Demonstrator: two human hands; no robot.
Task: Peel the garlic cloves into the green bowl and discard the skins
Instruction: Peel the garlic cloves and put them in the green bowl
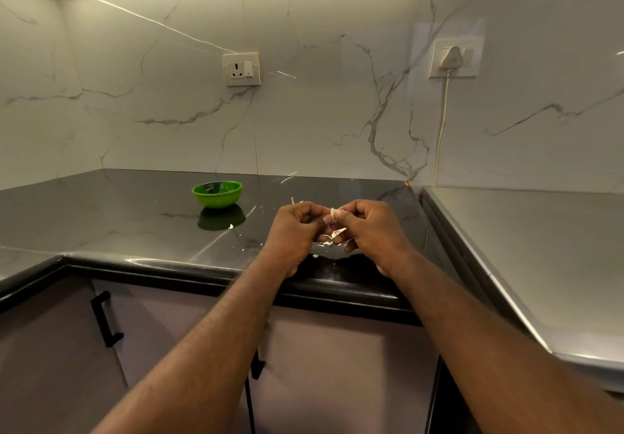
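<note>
My left hand (297, 231) and my right hand (369, 231) meet above the black countertop (118, 217), both pinching one garlic clove (334, 214) between the fingertips. Pale papery skin (336, 235) hangs loose below the fingers. The clove itself is mostly hidden by my fingers. The green bowl (217, 193) stands on the counter to the left of my hands and farther back, apart from them. What lies in the bowl is too dark to tell.
Small skin flakes (248, 248) lie scattered on the counter between bowl and hands. A steel surface (540, 248) adjoins on the right. Marble wall behind holds two sockets; a white plug (450, 57) with its cord hangs from the right one. Cabinet handles (103, 318) sit below.
</note>
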